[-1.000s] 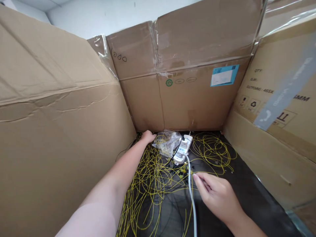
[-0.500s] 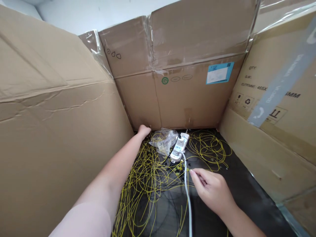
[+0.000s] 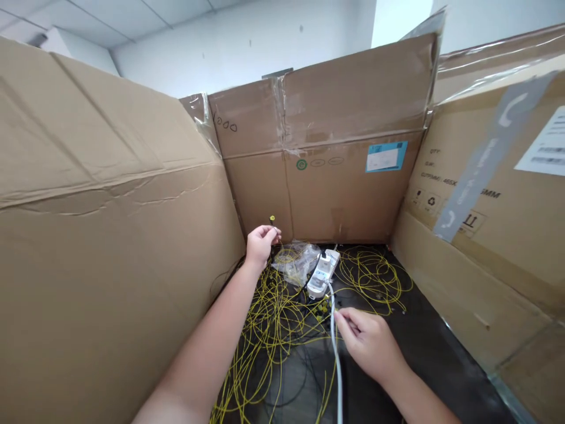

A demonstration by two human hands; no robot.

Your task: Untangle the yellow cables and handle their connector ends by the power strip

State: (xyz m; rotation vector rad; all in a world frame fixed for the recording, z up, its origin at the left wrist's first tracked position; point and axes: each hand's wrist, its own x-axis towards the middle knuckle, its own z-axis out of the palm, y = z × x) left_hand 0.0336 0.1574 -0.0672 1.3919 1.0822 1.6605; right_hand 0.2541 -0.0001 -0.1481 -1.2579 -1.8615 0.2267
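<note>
My left hand [image 3: 261, 242] is raised at the back of the box, fingers pinched on a thin dark wire. A small yellow tip [image 3: 272, 218] sticks up above those fingers. Below it spreads a tangle of thin yellow wires [image 3: 265, 318] on the dark surface. My right hand [image 3: 368, 338] is closed in a pinch beside the white power cord [image 3: 335, 353]; whatever lies between its fingertips is too small to make out. A white power strip [image 3: 324, 274] lies beyond it, with small yellow and black pieces [image 3: 323, 309] near its front end.
Tall cardboard walls [image 3: 353, 200] stand at the back, left and right. A crumpled clear plastic bag [image 3: 296, 264] rests left of the power strip. To the strip's right is a second loose coil of yellow wire [image 3: 375, 277].
My left hand has lifted from the back corner and now shows a yellow-tipped wire. My right hand stays pinched near the white cord. The camera view has tilted up.
</note>
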